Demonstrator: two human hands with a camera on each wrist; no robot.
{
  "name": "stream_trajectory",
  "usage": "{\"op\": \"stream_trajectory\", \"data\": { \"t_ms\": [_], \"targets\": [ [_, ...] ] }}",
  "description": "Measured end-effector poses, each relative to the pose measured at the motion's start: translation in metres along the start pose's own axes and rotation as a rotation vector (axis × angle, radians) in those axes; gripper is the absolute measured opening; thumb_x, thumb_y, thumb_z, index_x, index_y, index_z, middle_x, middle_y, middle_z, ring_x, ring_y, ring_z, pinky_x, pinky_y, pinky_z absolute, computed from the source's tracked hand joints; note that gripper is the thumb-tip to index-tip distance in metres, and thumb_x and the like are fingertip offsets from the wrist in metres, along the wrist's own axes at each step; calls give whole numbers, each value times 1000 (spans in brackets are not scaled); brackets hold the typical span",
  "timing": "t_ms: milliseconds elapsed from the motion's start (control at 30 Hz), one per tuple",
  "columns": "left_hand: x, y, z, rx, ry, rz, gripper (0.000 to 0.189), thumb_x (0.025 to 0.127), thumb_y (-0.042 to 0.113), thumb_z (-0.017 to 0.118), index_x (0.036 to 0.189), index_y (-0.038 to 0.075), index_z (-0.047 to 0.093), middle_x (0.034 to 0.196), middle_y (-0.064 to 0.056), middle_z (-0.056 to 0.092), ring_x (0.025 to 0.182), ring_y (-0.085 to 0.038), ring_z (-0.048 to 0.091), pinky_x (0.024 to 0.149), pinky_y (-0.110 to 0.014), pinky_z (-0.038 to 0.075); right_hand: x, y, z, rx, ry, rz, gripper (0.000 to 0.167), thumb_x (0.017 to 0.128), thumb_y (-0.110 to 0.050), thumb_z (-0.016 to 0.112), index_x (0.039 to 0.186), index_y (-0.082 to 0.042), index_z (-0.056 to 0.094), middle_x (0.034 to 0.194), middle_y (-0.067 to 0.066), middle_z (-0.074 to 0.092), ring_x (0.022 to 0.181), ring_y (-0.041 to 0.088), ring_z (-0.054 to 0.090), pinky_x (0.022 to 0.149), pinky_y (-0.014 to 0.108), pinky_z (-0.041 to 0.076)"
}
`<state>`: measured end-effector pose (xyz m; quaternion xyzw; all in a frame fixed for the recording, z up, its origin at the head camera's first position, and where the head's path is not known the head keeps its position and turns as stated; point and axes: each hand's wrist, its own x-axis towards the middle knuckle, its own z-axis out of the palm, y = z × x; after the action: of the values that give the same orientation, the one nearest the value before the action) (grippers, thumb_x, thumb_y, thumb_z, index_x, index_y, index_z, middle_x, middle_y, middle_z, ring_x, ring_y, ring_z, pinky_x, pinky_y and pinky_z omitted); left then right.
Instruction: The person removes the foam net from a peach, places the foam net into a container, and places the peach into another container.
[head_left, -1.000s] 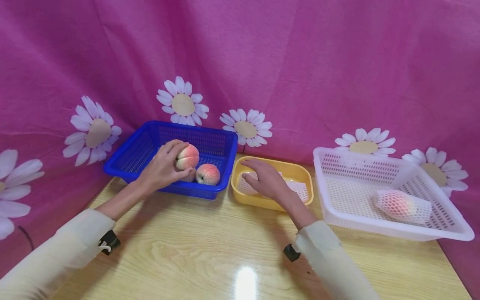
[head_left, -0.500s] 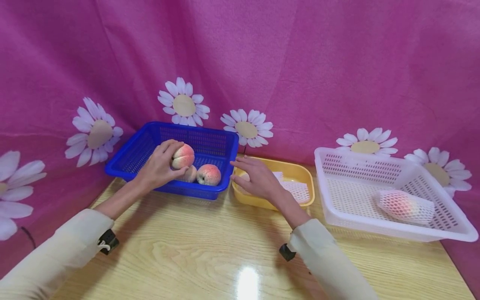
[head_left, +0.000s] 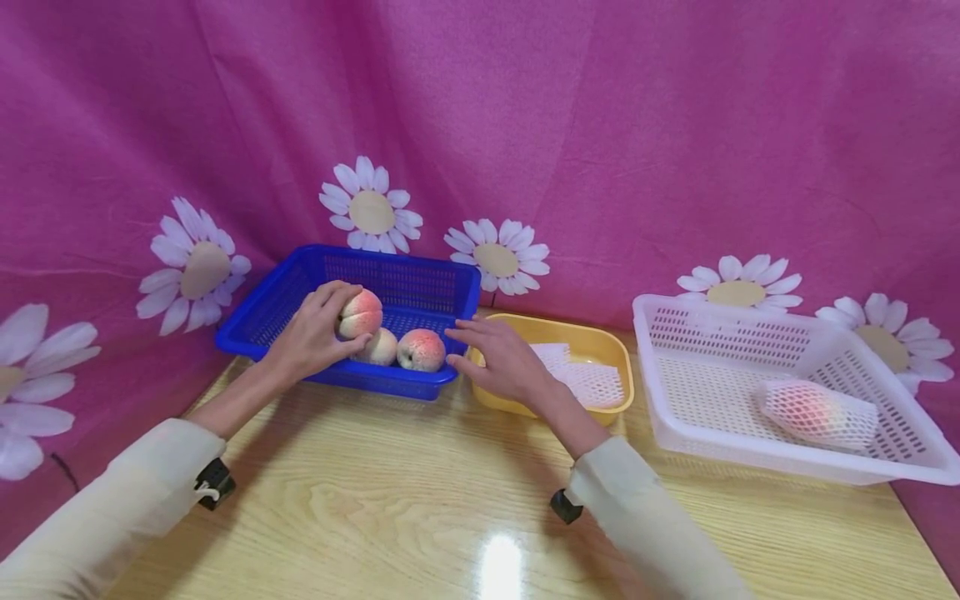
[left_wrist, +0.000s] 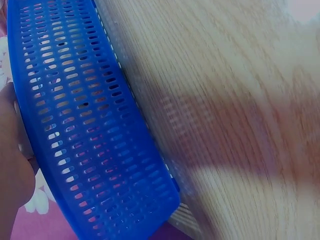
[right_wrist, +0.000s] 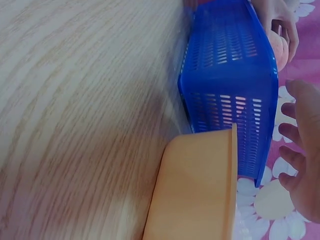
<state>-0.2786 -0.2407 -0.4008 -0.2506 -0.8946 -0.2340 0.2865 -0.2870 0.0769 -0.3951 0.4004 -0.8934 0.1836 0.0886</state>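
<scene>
Left hand [head_left: 311, 333] grips a round, red-and-cream peach [head_left: 363, 313], fingers over the top, thumb on the near side. Right hand [head_left: 504, 360] holds nothing; fingers extended and slightly spread above the left end of the yellow tray, tips toward the blue basket's right rim. Right wrist view shows a gap between those fingers and the rim.

Containers, by size. White perforated plastic basket [head_left: 731, 333], rectangular, at the right: one peach in a white foam-net sleeve [head_left: 817, 412], lying on its side toward the right end. Blue perforated plastic basket [head_left: 397, 385], rectangular, at the left: the gripped peach, raised to about rim height at the near side; below and beside it a paler cream peach [head_left: 381, 347], then a red-speckled peach [head_left: 422, 351] near the right wall. Whether the gripped peach touches the pale one, cannot tell. Yellow oval plastic tray [head_left: 592, 346], between the baskets: white foam netting [head_left: 596, 383], lying flat, partly hidden by the right hand.

Surroundings: magenta cloth [head_left: 600, 150] behind, printed with white daisies [head_left: 372, 212]; pale wood-grain table [head_left: 360, 500] under all three containers; cream sleeves [head_left: 157, 467] on both arms; small black device [head_left: 216, 483] at each wrist; bright glare [head_left: 500, 567] at the table's near side.
</scene>
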Motion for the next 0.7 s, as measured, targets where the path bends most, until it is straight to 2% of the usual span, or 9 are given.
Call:
{"op": "stream_trajectory", "data": {
  "t_ms": [167,400,700],
  "targets": [
    [0,-2,-1,10,-4,-12,65,76,17,84,131,-3,55,127,-27,53,112,-47,51,89,-61,46,3,-5,3,17,-21,-16,45,102,-36,57,138,-10,61,145,12,52,139,33,41,115,46,30],
    [0,-6,-1,19,-2,-3,65,75,17,83,130,-4,55,126,-27,54,113,-47,51,90,-61,45,4,-8,6,48,-55,6,45,102,-35,56,139,-9,60,146,12,51,141,31,38,116,45,28],
    [-3,-11,-3,27,-12,-40,65,75,16,83,131,-3,55,127,-26,54,111,-48,52,88,-62,46,6,-9,8,44,-82,-4,42,103,-34,54,136,-9,63,145,12,52,143,32,34,118,43,24]
  ]
}}
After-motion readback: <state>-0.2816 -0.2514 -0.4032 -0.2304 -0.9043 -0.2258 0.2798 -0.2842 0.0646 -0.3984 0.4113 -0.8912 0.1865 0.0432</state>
